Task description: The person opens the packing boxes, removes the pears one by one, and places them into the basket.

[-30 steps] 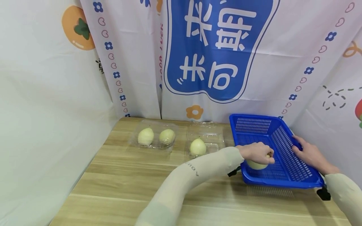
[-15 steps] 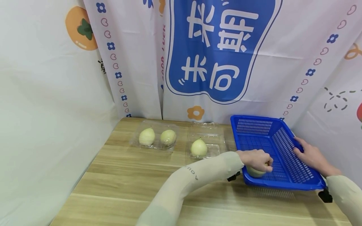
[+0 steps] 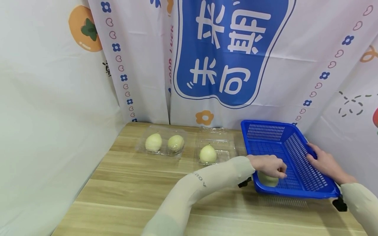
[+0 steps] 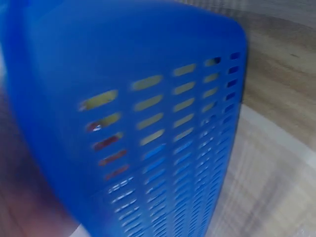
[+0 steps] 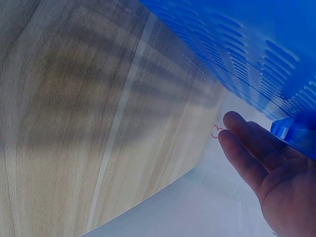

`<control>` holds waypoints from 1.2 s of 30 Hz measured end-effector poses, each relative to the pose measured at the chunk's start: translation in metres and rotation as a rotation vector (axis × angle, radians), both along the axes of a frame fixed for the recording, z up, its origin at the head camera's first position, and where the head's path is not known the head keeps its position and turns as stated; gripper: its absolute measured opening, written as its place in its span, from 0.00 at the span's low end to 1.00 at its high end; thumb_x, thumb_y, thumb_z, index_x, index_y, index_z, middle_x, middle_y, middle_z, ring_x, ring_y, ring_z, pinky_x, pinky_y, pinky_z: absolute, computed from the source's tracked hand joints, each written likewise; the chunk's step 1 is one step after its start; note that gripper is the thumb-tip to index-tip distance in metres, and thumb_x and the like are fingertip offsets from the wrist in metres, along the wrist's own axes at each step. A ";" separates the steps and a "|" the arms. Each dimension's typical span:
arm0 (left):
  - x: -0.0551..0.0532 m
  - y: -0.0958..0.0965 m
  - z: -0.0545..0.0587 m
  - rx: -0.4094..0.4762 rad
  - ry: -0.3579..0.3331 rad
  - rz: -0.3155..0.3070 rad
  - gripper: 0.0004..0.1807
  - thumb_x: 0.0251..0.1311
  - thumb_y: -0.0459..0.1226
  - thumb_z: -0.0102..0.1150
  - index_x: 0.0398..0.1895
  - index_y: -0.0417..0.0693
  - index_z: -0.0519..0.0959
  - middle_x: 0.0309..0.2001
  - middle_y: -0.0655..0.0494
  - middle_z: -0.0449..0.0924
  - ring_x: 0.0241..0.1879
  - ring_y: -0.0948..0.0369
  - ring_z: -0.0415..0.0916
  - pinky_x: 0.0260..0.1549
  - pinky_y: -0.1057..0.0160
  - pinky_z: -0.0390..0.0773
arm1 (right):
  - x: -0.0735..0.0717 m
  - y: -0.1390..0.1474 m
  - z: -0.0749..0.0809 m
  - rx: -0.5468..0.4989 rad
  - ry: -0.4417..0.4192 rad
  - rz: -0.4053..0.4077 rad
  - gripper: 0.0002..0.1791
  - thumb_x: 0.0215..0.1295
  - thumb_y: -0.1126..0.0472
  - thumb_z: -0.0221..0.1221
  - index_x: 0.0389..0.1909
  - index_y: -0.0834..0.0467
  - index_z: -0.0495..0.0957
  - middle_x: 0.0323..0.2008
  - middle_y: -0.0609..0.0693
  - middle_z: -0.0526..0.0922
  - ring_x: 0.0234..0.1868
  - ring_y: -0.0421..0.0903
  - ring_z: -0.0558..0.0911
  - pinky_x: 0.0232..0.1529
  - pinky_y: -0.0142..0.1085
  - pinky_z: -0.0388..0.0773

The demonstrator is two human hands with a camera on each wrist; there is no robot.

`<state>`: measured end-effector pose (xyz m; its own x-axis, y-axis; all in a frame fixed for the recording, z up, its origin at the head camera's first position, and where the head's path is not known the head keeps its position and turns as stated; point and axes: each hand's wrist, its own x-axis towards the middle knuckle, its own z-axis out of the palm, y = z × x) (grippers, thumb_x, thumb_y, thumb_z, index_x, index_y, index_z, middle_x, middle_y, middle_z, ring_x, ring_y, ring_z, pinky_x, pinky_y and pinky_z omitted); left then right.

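Observation:
A pale yellow-green pear (image 3: 268, 180) is inside the near-left corner of the blue slotted basket (image 3: 255, 175). My left hand (image 3: 269, 166) holds it from above with bent fingers. In the left wrist view, slots in the basket wall (image 4: 163, 192) show parts of the pear (image 4: 148, 103) and of reddish fingers beside it; whether the pear touches the basket floor I cannot tell. On the far right, my right hand (image 3: 327, 164) grips the basket's side rim, thumb over the edge. Its fingers (image 5: 244, 153) lie outside the wall in the right wrist view.
An open clear plastic clamshell box (image 3: 222, 144) holds one pear (image 3: 208, 154). Left of it, another clear box (image 3: 165, 132) has two pears, one of them a pear (image 3: 153, 142) at its left. A printed curtain (image 3: 147, 65) hangs behind the wooden table (image 3: 124, 190).
My left hand and the pear have sunk slightly lower into the basket's near-left corner. The right hand keeps its place on the rim. The view has shifted slightly.

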<state>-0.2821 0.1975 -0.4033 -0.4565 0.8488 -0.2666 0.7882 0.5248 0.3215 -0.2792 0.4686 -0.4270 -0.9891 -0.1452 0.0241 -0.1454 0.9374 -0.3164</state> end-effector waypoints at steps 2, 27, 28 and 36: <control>-0.002 -0.003 0.004 0.026 -0.006 -0.009 0.12 0.73 0.49 0.46 0.43 0.60 0.80 0.34 0.68 0.76 0.25 0.71 0.66 0.23 0.75 0.66 | -0.001 0.000 0.000 -0.002 -0.001 -0.003 0.36 0.74 0.53 0.47 0.72 0.71 0.50 0.58 0.85 0.65 0.51 0.80 0.73 0.43 0.68 0.73; -0.032 -0.076 0.032 0.472 0.154 0.058 0.11 0.73 0.39 0.45 0.35 0.52 0.78 0.30 0.63 0.76 0.28 0.70 0.69 0.30 0.77 0.68 | -0.002 0.002 0.000 -0.005 -0.010 -0.011 0.37 0.74 0.52 0.46 0.73 0.71 0.48 0.59 0.85 0.63 0.52 0.80 0.71 0.44 0.68 0.72; -0.033 -0.079 0.031 0.483 0.161 0.063 0.11 0.73 0.39 0.45 0.36 0.52 0.79 0.30 0.63 0.76 0.29 0.70 0.69 0.31 0.77 0.68 | -0.002 0.002 0.000 -0.003 -0.007 -0.012 0.37 0.74 0.52 0.46 0.73 0.71 0.48 0.59 0.85 0.63 0.52 0.80 0.71 0.44 0.68 0.72; -0.037 -0.100 0.021 0.514 0.157 0.142 0.11 0.72 0.39 0.46 0.38 0.50 0.81 0.33 0.64 0.79 0.30 0.70 0.71 0.32 0.78 0.70 | -0.003 0.004 -0.003 0.008 -0.013 0.001 0.37 0.74 0.51 0.47 0.73 0.71 0.49 0.59 0.84 0.64 0.52 0.80 0.72 0.43 0.68 0.73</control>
